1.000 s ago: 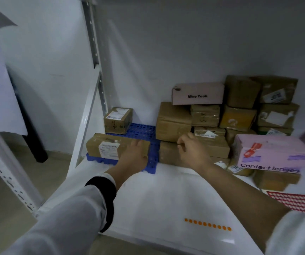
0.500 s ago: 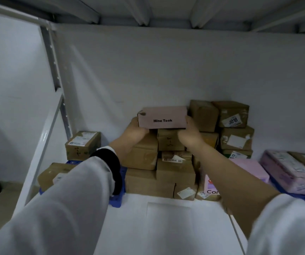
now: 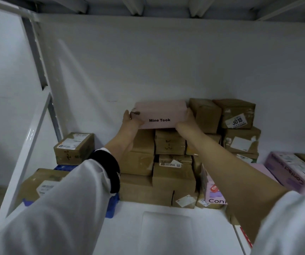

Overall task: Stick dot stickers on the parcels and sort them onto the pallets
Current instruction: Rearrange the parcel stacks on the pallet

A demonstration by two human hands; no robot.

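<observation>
Under white shelving [image 3: 36, 126], left hand [image 3: 130, 121] and right hand [image 3: 185, 124] are gripping both ends of pink "Mine Took" box [image 3: 160, 110] atop brown parcels [image 3: 169, 144].

The Mine Took box [image 3: 160, 115] is on top of the stack of parcels [image 3: 166, 181], which stands against the back wall. The left hand [image 3: 131, 120] holds its left end and the right hand [image 3: 186, 124] holds its right end. Just right of it stands an upright parcel [image 3: 205, 115], and right of that is the parcel labelled 3018 [image 3: 236, 113]. Left of the stack, on the pallet [image 3: 112, 205], a small parcel [image 3: 74, 148] is at the back and a flat parcel [image 3: 37, 183] is in front. At the stack's right foot a lettered box [image 3: 214, 190] seems to touch the pile. Further right lies a long box [image 3: 293, 175].
</observation>
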